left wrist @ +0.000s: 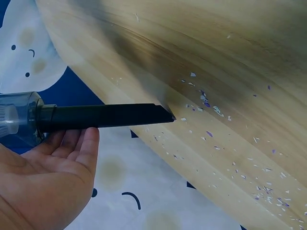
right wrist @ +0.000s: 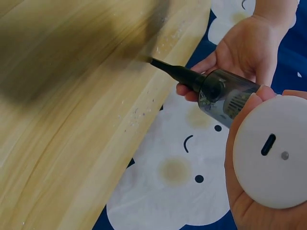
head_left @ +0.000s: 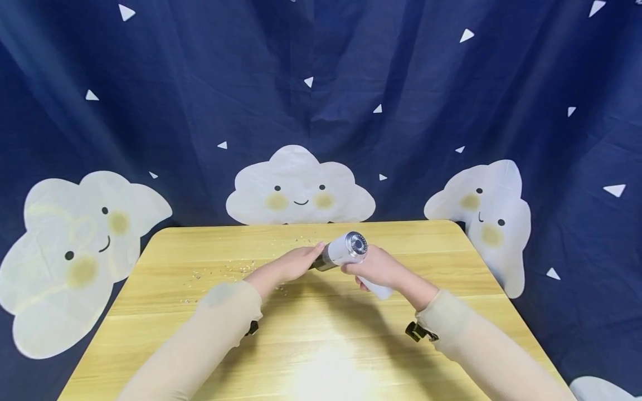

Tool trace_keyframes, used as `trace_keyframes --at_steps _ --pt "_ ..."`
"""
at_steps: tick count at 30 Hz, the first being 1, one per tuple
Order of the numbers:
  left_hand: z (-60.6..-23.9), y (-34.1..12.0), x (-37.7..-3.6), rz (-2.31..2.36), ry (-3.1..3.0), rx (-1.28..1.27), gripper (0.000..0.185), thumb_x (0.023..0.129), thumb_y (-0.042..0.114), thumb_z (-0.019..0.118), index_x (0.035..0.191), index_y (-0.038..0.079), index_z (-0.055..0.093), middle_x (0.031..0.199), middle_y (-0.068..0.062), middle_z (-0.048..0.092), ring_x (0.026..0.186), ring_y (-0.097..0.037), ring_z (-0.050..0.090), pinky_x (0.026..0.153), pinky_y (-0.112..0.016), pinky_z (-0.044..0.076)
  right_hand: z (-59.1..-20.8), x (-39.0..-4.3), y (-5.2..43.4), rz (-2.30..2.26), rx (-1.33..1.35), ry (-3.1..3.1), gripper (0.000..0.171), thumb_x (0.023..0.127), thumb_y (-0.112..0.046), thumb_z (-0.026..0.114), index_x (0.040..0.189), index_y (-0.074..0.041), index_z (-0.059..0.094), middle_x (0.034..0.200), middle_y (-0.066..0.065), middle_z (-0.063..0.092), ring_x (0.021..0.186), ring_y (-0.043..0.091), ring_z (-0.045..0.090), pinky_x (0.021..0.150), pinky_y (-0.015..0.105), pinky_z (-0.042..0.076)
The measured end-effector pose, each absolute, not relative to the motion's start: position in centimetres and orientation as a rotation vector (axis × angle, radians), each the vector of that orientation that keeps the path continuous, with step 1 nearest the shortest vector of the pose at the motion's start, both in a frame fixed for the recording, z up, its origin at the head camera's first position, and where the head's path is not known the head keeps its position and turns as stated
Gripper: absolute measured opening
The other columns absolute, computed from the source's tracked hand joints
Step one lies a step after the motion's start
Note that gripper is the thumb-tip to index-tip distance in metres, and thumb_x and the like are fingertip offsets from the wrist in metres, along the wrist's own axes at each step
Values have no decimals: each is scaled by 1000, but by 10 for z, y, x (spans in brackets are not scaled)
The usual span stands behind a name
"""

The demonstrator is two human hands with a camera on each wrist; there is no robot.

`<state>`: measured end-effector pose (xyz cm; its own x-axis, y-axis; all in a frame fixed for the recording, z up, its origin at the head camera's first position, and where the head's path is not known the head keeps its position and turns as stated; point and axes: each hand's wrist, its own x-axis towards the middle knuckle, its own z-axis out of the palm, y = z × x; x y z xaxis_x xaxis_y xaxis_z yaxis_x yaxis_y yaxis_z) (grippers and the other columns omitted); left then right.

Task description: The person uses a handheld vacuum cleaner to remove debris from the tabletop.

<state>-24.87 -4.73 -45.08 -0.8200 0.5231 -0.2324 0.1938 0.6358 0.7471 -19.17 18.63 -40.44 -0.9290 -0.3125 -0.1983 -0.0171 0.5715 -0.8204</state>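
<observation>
A white handheld vacuum cleaner [head_left: 346,249] is held above the table between both hands. My right hand [head_left: 378,266] grips its white handle, whose round end [right wrist: 264,177] faces the right wrist camera. My left hand [head_left: 291,264] holds the front part, fingers under the black crevice nozzle [left wrist: 105,116] and thumb by the clear dust cup [right wrist: 230,93]. The nozzle's slanted tip points down at the wooden tabletop, close to small white and purple paper scraps [left wrist: 268,196]. Some bits show inside the dust cup.
More scraps [head_left: 246,269] lie scattered over the far left part of the wooden table [head_left: 321,334]. Beyond the far edge hangs a dark blue curtain [head_left: 200,83] with printed clouds. Dark straps sit at both cuffs.
</observation>
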Motion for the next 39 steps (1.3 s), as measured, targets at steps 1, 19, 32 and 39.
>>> trace_keyframes --at_steps 1,19,32,39 --pt "-451 -48 -248 1038 2426 560 91 92 81 11 149 22 49 147 -9 52 137 -37 46 112 -60 32 -405 -192 185 -1292 -267 2485 35 87 -29 74 110 -5 63 64 12 63 50 27 63 47 35 53" --pt "-450 -61 -247 1050 2451 521 92 92 81 12 149 19 49 149 -9 51 138 -37 44 113 -59 31 -411 -193 170 -1333 -250 2467 30 87 -28 74 107 -8 64 63 15 63 48 25 61 47 35 53" --pt "-454 -74 -252 1026 2475 522 92 92 81 10 148 20 51 148 -9 52 137 -37 45 113 -59 31 -414 -195 158 -1357 -228 2439 29 87 -28 74 105 -7 64 64 14 63 49 26 62 48 35 53" --pt "-453 -80 -250 1003 2491 522 82 99 73 12 146 20 54 146 -8 54 136 -36 47 113 -57 32 -416 -195 153 -1364 -235 2423 31 86 -28 75 105 -7 64 65 18 64 50 29 63 48 35 54"
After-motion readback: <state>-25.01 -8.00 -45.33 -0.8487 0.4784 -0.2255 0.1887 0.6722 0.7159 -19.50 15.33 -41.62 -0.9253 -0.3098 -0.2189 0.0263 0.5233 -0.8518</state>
